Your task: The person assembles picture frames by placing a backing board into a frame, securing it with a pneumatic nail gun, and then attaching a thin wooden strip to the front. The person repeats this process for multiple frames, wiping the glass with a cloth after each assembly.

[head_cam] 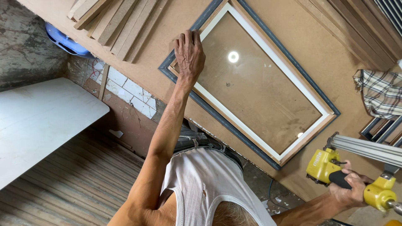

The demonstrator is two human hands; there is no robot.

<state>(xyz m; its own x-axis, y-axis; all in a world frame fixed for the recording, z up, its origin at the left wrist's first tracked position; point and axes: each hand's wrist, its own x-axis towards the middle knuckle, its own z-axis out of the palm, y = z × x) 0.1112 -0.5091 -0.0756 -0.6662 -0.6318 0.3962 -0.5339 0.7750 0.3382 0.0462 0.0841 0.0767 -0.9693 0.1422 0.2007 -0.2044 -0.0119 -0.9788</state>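
Observation:
A rectangular picture frame [272, 52] lies flat on the brown hardboard bench [301, 29]. It has a dark grey outer moulding, a wooden band, a white inner liner and a glass pane that reflects a lamp. My left hand [189, 54] rests on the frame's near-left corner, fingers curled over its edge. My right hand [349, 188] grips the black handle of a yellow nail gun [322, 165] with a long silver magazine. The gun is held off the frame's lower right corner, not touching it.
A stack of wooden strips [121, 25] lies at the bench's far left. A checked cloth [379, 92] and more grey mouldings [383, 127] sit at the right. Left of the bench are a blue plastic object [65, 39], a white board [37, 121] and plank flooring.

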